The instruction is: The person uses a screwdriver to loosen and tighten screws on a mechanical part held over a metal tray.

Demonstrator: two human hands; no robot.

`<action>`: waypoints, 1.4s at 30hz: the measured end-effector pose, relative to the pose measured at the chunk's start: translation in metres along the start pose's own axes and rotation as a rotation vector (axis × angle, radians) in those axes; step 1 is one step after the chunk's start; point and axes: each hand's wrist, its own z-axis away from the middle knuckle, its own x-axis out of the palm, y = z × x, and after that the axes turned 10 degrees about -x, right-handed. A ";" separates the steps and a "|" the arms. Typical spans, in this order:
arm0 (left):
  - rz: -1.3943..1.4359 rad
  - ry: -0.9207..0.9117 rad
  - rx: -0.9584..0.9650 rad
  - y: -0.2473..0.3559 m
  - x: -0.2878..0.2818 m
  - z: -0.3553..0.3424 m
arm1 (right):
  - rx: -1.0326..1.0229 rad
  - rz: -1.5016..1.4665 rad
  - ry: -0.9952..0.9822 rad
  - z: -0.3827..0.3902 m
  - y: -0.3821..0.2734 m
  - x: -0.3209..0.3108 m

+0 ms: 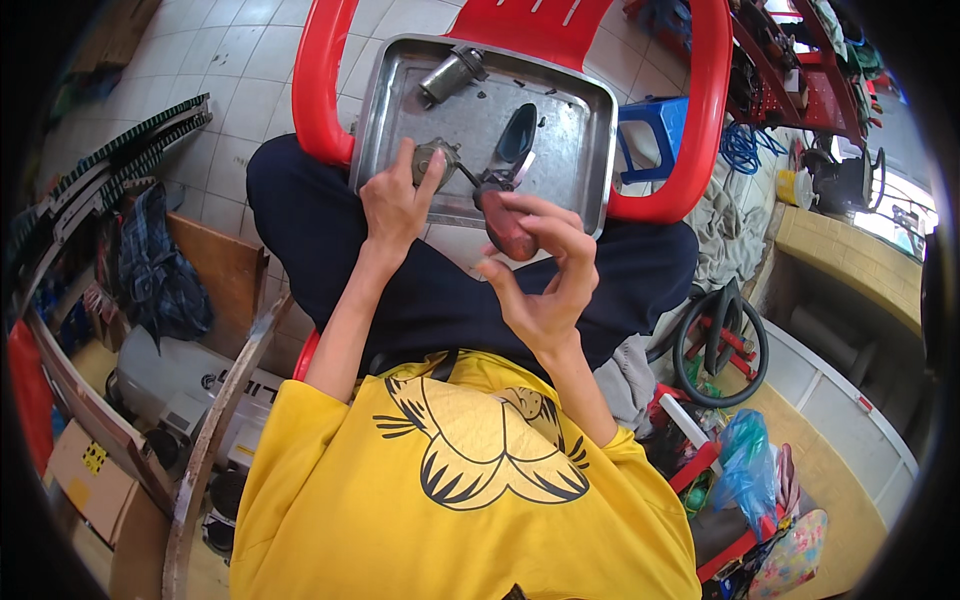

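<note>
- The red chair (325,80) bears the metal tray (565,165), which serves as the work surface and holds loose pieces.
- The left hand (392,205) pinches the round metal part (449,165) between thumb and index finger, over the near left side of the tray. This seems to be the piece being worked on, and it looks unfinished while the tool is at it.
- The metal cylinder (452,77) lies on its side near the tray's far left corner, well apart from the round part (whether the two belong together, I cannot tell). It is not joined to anything.
- The screwdriver (508,225) slants over the tray's near edge, its shaft pointing at the round part; whether its tip sits in a screw is too small to tell, so how far that step has gone is unclear.
- The dark, boat-shaped piece (517,133) lies right of the middle of the tray, above the screwdriver handle, not in use.
- A small dark bit (543,122) lies loose just beside it.
- The right hand (555,260) is loosely spread, fingers curved over the screwdriver handle and thumb standing off, so the grip looks light (perhaps between turns).
</note>
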 end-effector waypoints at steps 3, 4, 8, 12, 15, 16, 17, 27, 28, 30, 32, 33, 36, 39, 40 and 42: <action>-0.001 -0.006 -0.012 -0.001 -0.001 0.001 | -0.049 0.152 -0.037 -0.002 -0.005 -0.008; -0.003 -0.003 -0.013 -0.001 0.000 0.000 | -0.045 0.170 -0.028 -0.002 -0.005 -0.009; 0.028 0.007 -0.001 0.001 0.002 0.000 | 0.041 0.057 0.106 -0.005 0.002 -0.005; -0.006 -0.015 -0.003 0.002 0.004 -0.001 | -0.013 0.036 0.183 -0.018 0.010 -0.002; -0.004 -0.018 -0.001 0.003 0.003 0.001 | -0.004 0.178 0.124 -0.018 0.019 -0.013; -0.001 -0.016 0.007 0.003 0.003 0.001 | 0.027 0.173 0.107 -0.019 0.020 -0.016; 0.001 -0.014 0.015 0.003 0.003 0.001 | 0.088 0.097 0.115 -0.021 0.019 -0.017; -0.004 0.008 0.050 0.006 0.004 0.002 | 0.108 -0.056 0.244 -0.043 0.044 -0.008; -0.014 0.011 0.048 0.005 0.003 0.002 | 0.202 -0.125 0.231 -0.050 0.045 -0.009; -0.015 0.011 0.049 0.005 0.004 0.002 | 0.326 -0.266 0.276 -0.072 0.035 -0.006; -0.009 0.016 0.051 0.005 0.003 0.002 | 0.344 -0.363 0.309 -0.082 0.040 0.000; -0.006 0.021 0.062 0.004 0.003 0.002 | 0.304 -0.326 0.277 -0.082 0.047 0.001; 0.014 0.024 0.088 0.007 0.004 0.001 | 0.199 -0.219 0.210 -0.076 0.072 0.000; 0.025 0.028 0.082 0.005 0.003 0.003 | 0.280 -0.253 0.183 -0.081 0.067 0.001; 0.020 0.036 0.075 0.006 0.004 0.003 | 0.284 -0.276 0.164 -0.084 0.063 0.000; 0.026 0.048 0.064 0.006 0.003 0.004 | 0.292 -0.322 0.126 -0.086 0.057 -0.001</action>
